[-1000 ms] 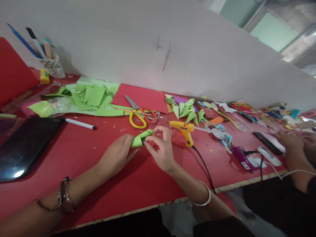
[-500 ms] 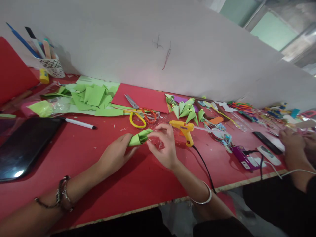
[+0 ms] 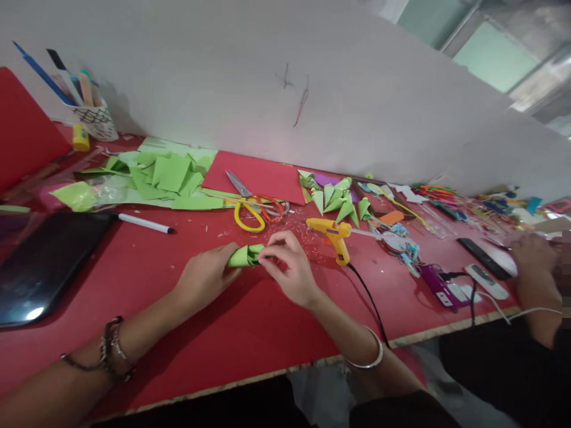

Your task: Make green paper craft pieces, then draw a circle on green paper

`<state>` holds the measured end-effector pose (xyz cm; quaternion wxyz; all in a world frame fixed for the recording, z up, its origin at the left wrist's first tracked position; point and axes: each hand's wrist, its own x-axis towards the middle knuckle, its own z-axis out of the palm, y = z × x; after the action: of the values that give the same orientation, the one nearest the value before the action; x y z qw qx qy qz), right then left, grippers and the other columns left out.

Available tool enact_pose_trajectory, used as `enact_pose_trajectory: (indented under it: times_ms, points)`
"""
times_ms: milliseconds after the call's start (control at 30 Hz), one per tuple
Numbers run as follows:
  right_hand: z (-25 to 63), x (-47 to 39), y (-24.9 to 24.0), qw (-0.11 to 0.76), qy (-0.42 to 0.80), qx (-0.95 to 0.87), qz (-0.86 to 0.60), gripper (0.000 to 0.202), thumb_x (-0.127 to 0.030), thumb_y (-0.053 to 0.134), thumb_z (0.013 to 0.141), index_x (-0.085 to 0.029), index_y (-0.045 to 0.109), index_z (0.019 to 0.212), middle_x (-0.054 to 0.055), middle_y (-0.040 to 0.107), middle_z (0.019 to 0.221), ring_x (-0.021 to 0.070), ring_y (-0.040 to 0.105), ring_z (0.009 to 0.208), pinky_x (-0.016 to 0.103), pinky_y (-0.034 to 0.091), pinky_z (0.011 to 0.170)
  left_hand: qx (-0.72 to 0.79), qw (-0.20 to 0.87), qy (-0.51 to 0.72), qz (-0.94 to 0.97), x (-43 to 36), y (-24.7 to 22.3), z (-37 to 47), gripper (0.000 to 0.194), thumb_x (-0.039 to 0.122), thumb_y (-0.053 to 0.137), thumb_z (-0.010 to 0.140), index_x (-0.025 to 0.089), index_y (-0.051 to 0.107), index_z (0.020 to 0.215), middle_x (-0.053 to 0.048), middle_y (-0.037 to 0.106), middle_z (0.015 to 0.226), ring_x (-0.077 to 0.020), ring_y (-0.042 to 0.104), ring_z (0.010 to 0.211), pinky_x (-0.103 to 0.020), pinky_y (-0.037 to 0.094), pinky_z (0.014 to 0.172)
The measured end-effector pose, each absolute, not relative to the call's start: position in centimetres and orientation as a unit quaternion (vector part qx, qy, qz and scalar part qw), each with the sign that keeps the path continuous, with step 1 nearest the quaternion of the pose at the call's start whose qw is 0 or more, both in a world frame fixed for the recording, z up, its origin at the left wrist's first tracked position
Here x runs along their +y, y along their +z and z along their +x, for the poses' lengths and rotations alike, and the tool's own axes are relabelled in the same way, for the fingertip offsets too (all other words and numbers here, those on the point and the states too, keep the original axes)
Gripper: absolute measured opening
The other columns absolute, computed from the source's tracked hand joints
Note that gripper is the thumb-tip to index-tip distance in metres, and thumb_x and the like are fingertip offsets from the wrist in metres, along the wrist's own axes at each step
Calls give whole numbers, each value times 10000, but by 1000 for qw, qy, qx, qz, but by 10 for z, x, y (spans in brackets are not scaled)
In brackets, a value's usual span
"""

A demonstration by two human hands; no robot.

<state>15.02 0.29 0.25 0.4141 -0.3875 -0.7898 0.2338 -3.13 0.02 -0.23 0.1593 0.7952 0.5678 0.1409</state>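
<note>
Red tabletop (image 3: 267,339), pale wall (image 3: 200,71) behind. Green roll (image 3: 241,257) between the hands, left of glue gun (image 3: 339,238). Left hand (image 3: 203,276) grips its left end; right hand (image 3: 292,273) pinches the right rim, thumb to finger. Looks mid-shaping; adjusting the curl calls for light pressure. Left fingertips, roll's inside mostly hidden; co-worker's hand (image 3: 535,255) blurred, right edge.
</note>
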Motion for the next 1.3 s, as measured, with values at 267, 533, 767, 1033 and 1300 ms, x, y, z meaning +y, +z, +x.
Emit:
enact_pose_trajectory:
  times_ms: [267,533,767,1033,1300]
  points:
    - [147,1,2,421,229,-785,-393,82,-186,488,807,-204,568,803,21,444,845,129,499,794,272,451,702,570,105,73,812,2,-4,-33,136,313,402,786,201,477,804,-35,629,737,-195,599,632,-225,273,453]
    - [143,0,0,428,248,-772,-399,80,-202,489,805,-190,568,798,19,446,829,110,497,736,233,445,631,563,65,70,821,1,-2,-31,168,336,412,800,205,486,876,-41,641,795,-201,602,648,-228,246,445]
    - [140,-1,1,422,258,-770,-403,81,-223,512,794,-185,581,778,16,479,798,109,508,715,220,434,593,562,85,58,820,0,-4,-32,160,356,419,787,213,488,810,-23,623,707,-192,589,593,-228,239,436]
    - [141,-1,2,418,273,-763,-411,65,-213,520,783,-182,566,750,9,485,771,103,507,693,197,419,539,510,29,59,858,2,-7,-34,175,344,405,818,197,497,796,-37,620,693,-193,583,609,-235,227,442]
    - [143,-2,1,431,323,-746,-392,124,-203,496,779,-195,521,899,28,490,880,111,513,744,214,451,591,518,164,143,827,2,-5,-33,155,313,454,774,196,492,869,-7,613,721,-158,559,600,-219,317,491]
